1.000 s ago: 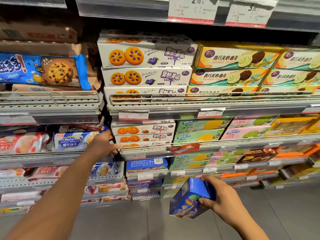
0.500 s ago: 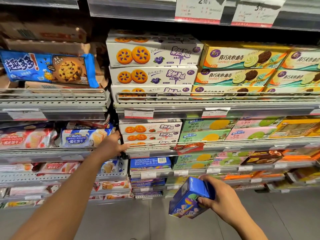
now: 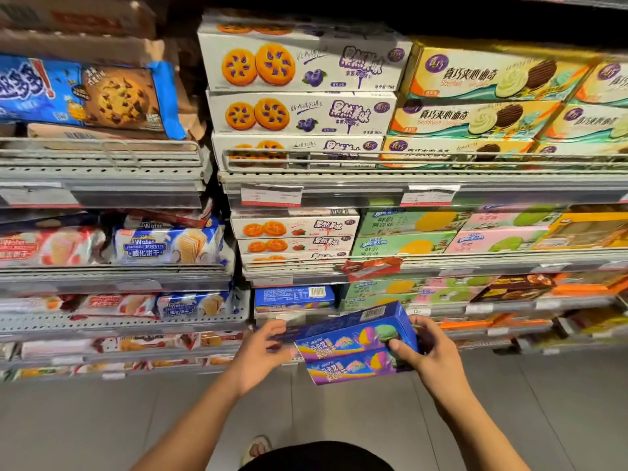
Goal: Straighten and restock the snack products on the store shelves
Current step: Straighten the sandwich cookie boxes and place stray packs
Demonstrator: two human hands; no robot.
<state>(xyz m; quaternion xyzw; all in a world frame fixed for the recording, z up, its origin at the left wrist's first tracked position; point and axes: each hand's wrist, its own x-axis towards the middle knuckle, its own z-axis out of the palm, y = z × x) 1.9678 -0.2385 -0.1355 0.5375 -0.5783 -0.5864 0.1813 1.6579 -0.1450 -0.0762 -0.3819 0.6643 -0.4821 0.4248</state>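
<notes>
The blue box [image 3: 353, 338] sat low in the view, at about six o'clock from the stacked white cookie boxes [image 3: 299, 113], held in front of the lower shelf [image 3: 339, 316] where a matching blue box [image 3: 294, 295] already lay. It seemed to be two boxes stacked, though I could not tell for certain. The right hand [image 3: 428, 351] gripped its three o'clock end, thumb curled over the front face. The left hand [image 3: 263, 353] lay at the nine o'clock end with fingers spread and fairly straight, touching rather than clasping.

To shelve it well, the box should probably be levelled, since it tilted up toward the right, then slid in squarely beside the matching one with its printed face outward.

The box was glossy blue and purple cardboard, long and flat, with coloured round sweets pictured and a barcode on its upper side. Rigid sides should take a firm hold.
</notes>
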